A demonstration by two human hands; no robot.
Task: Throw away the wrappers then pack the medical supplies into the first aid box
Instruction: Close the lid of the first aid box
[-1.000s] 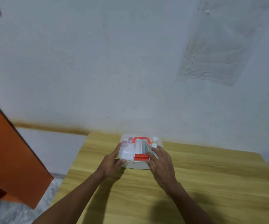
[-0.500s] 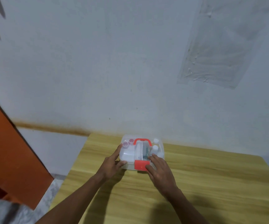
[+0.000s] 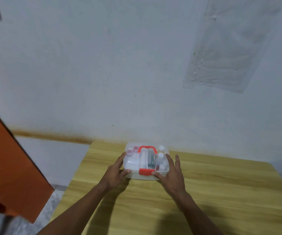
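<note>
A clear plastic first aid box (image 3: 131, 162) with a red handle (image 3: 147, 148) and a red front latch (image 3: 146, 171) stands at the far edge of the wooden table (image 3: 221, 192). Its lid is down. Through the lid I see small pink-capped cups (image 3: 129, 152), white bottles (image 3: 160, 158) and a dark item. My left hand (image 3: 115, 173) grips the box's left front corner, fingers up the side and thumb on the front. My right hand (image 3: 171, 173) cups the right front corner, its thumb touching the latch's right end.
A grey-white wall rises directly behind the table. An orange panel (image 3: 6, 158) leans at the left beside the table, over a speckled floor (image 3: 52, 206). The table's left edge runs diagonally near my left forearm.
The red latch has gone from raised to flat against the box front. My right hand slid from over the latch to the right front corner. The left hand kept its hold.
</note>
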